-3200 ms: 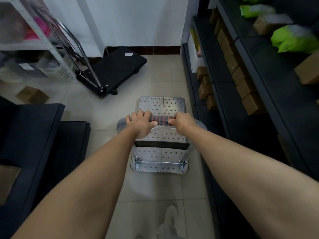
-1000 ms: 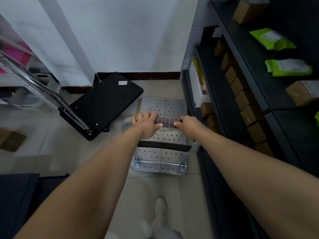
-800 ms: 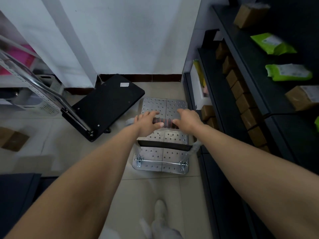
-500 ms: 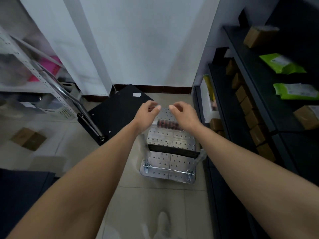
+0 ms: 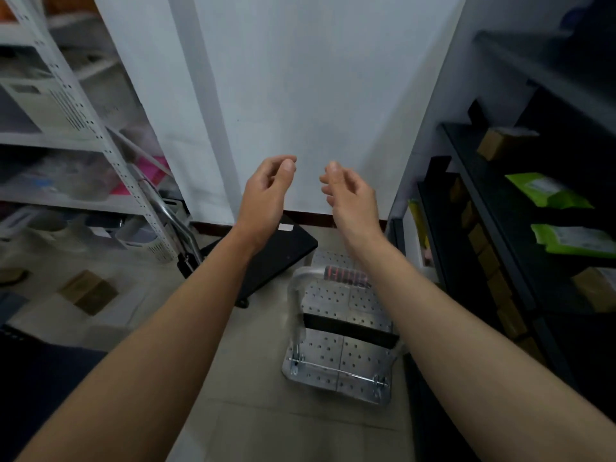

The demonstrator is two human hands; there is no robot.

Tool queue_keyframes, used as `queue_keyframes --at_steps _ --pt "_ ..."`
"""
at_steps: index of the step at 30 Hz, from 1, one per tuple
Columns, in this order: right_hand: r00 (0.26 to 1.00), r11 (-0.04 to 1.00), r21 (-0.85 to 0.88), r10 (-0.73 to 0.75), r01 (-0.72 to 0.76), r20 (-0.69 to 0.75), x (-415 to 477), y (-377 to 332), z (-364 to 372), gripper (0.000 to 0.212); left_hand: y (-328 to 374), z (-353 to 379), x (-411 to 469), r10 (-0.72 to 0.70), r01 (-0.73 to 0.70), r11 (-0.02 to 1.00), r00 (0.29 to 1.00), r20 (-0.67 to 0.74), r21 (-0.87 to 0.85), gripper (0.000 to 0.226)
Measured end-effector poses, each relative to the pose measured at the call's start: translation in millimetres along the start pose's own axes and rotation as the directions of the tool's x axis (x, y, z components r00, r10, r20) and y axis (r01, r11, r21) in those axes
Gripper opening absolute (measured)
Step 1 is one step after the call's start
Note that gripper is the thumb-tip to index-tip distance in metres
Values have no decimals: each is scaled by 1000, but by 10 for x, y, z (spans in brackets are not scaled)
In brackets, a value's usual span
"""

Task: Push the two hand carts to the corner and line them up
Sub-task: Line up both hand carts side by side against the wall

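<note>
Silver cart [image 5: 333,351] stands below left hand [image 5: 266,191] and right hand [image 5: 351,195].

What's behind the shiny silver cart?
A strip of floor, then the wall with its dark baseboard. The black cart sits behind-left. The right forearm hides the far right corner of the silver cart.

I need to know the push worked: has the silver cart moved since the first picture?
Yes. The silver cart has rolled forward toward the back wall, its front now alongside the black cart.

White wall [image 5: 316,95], tiled floor [image 5: 266,428], black shelving [image 5: 520,228] (right)
</note>
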State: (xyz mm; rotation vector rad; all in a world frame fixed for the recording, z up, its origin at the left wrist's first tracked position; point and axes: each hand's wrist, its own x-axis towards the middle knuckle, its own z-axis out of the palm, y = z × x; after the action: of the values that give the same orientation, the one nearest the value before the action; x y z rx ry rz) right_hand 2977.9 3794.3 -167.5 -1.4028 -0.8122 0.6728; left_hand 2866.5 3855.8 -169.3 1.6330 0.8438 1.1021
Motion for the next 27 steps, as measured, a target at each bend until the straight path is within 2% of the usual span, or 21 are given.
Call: queue_keyframes --at_steps 6,14,20,27 --pt "996 993 85 -80 78 25 1 -338 184 27 380 -221 -1 109 -112 991 993 -44 -74 23" --pt "985 978 126 -171 167 18 -39 -585 587 32 552 -673 101 192 -197 975 980 -54 -104 27" --pt "977 967 141 -214 213 -7 15 -727 983 22 566 -1092 291 245 -248 960 969 -44 -127 27" --pt "975 961 165 -222 223 -25 54 -870 1467 31 529 -1532 551 318 -328 926 944 -83 -184 30"
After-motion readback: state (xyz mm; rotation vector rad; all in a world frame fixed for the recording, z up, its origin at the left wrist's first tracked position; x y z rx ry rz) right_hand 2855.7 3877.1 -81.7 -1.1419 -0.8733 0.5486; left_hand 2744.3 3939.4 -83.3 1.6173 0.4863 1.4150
